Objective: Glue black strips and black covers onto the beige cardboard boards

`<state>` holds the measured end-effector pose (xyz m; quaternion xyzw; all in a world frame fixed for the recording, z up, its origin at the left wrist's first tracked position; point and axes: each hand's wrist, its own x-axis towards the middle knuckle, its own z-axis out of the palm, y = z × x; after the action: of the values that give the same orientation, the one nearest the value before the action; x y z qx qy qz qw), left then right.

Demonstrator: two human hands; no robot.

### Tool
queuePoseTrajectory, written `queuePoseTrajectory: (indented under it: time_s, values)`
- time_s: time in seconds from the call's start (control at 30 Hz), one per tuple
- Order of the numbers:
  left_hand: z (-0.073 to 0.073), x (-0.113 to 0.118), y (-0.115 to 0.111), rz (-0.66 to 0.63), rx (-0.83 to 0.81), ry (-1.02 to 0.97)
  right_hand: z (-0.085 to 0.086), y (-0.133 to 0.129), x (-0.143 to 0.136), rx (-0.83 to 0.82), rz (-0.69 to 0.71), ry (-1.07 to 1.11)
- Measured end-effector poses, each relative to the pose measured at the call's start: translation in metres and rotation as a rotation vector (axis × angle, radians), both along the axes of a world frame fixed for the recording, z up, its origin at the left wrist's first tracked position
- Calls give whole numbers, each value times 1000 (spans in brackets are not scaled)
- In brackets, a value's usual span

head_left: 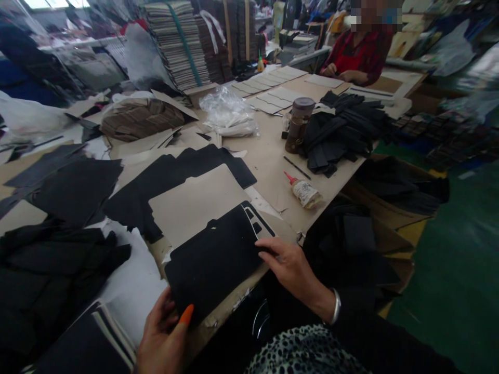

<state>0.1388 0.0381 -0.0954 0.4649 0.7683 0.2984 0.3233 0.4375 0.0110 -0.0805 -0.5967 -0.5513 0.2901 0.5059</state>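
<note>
A flat black sheet [212, 259] with a notched far edge lies before me, over the front edge of the table. My left hand [166, 330], with an orange cover on the thumb, grips its near left corner, thumb on top and fingers beneath. My right hand [290, 265] pinches the right edge between thumb and fingers. Along that end runs a pale strip [255, 221] with dark rectangular openings. A beige sheet [198, 202] of similar outline lies just beyond, on top of several larger black sheets [183, 169].
A glue bottle [306, 193] with a red tip, a thin dark stick [297, 167] and a brown jar [300, 124] are to the right. Black strips [343, 124] are heaped behind. Black pieces [50, 280] crowd the left. Another person [356, 52] sits at the far end.
</note>
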Motion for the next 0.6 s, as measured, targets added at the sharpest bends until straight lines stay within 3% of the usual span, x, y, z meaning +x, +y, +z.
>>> queuePoseTrajectory:
  time_s: [0.1, 0.23, 0.43, 0.6]
  values:
    - [1, 1, 2, 94, -64, -225, 6, -1, -5, 124, 62, 11]
    - [6, 7, 3, 169, -8, -409, 2, 9, 5, 72, -63, 198]
    - [7, 9, 0, 136, -25, -361, -26, 22, 21, -219, -103, 347]
    - [3, 5, -1, 116, -25, -356, -37, 16, 20, -271, -73, 417]
